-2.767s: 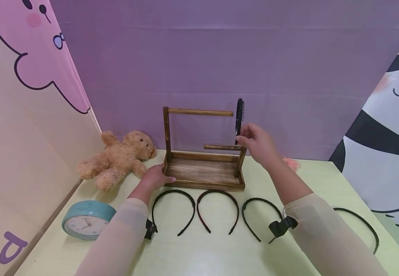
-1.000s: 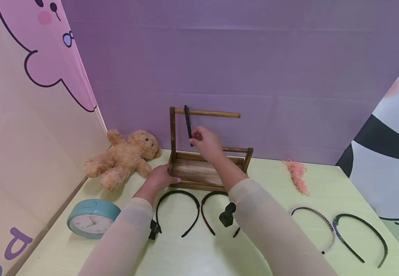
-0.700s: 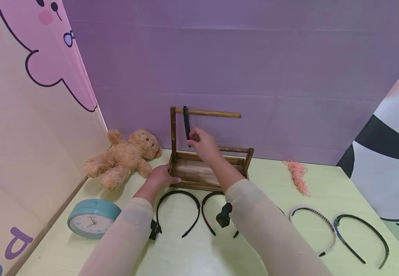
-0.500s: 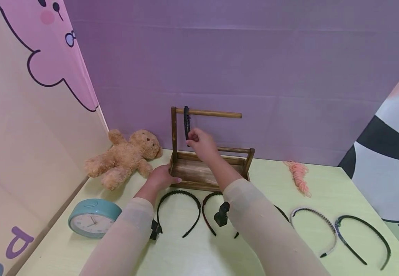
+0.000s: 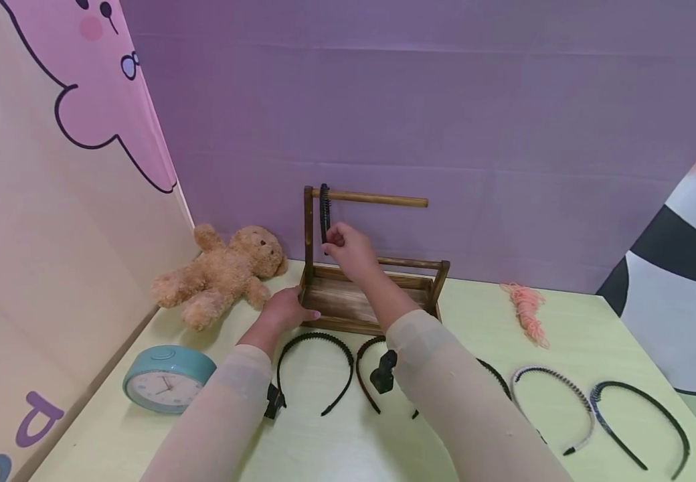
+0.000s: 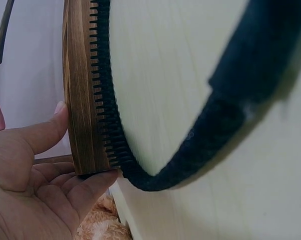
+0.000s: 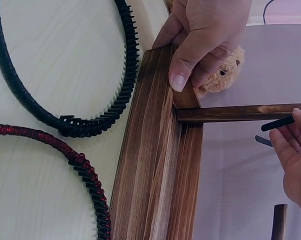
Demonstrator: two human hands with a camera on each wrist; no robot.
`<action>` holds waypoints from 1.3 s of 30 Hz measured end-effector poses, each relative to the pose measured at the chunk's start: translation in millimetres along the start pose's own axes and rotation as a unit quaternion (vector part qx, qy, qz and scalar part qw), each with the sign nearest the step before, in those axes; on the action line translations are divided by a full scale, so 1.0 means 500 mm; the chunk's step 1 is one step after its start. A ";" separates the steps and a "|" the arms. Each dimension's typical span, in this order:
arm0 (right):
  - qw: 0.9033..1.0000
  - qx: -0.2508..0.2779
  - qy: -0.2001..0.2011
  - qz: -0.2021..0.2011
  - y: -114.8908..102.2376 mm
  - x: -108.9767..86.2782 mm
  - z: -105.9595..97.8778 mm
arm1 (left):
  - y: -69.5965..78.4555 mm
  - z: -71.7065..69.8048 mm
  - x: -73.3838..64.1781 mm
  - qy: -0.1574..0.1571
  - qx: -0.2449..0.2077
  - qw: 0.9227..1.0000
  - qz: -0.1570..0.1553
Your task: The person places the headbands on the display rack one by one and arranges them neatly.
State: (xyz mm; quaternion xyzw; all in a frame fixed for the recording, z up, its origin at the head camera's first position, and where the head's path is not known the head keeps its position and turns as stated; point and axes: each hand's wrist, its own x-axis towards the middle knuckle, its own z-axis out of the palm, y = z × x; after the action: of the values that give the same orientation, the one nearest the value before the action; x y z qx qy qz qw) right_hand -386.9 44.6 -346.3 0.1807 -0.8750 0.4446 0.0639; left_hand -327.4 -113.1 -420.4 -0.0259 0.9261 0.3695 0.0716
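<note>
My right hand [image 5: 353,253] pinches the lower end of a toothed black headband [image 5: 324,209], which hangs over the upper bar [image 5: 384,199] of a wooden rack, close beside its left post [image 5: 308,231]. In the right wrist view the two tips of this headband [image 7: 278,123] show at the right fingers. My left hand [image 5: 284,310] holds the left end of the rack's tray [image 5: 354,327]. The left wrist view shows the thumb on one side of the wooden edge [image 6: 80,100] and the fingers on the other.
A black headband [image 5: 316,337] and a dark red one [image 5: 363,381] lie before the tray; another is partly under my right sleeve. Farther right lie a pale headband [image 5: 585,402] and a dark one [image 5: 655,402]. Around stand a teddy bear [image 5: 221,278], teal clock [image 5: 170,361] and pink yarn [image 5: 529,313].
My right hand has carried the headband from the rack's right side leftward along the upper bar to near the left post. The left hand keeps its hold on the tray.
</note>
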 end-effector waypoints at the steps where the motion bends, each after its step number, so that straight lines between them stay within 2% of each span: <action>1: 1.000 0.003 -0.001 0.002 0.000 0.000 0.000 | 0.001 0.000 0.000 0.000 0.001 1.000 0.001; 13: 0.999 0.033 -0.013 0.009 0.002 -0.013 -0.016 | 0.007 -0.004 -0.005 -0.005 0.001 1.000 -0.004; 22: 0.999 0.026 -0.029 0.002 -0.003 -0.046 -0.065 | 0.004 -0.003 -0.005 -0.006 0.007 1.000 -0.006; 31: 0.998 0.036 -0.032 -0.029 -0.010 -0.106 -0.150 | 0.004 -0.014 -0.001 -0.002 0.022 1.000 0.004; 39: 0.999 0.022 -0.018 -0.025 0.007 -0.203 -0.227 | 0.005 -0.007 -0.009 -0.020 0.013 1.000 0.006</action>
State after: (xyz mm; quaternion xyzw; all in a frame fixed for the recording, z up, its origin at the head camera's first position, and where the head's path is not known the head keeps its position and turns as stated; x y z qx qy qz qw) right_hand -299.6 164.0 -308.9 0.2121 -0.8609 0.4592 0.0554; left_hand -323.8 -113.6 -415.4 -0.0122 0.9293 0.3585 0.0885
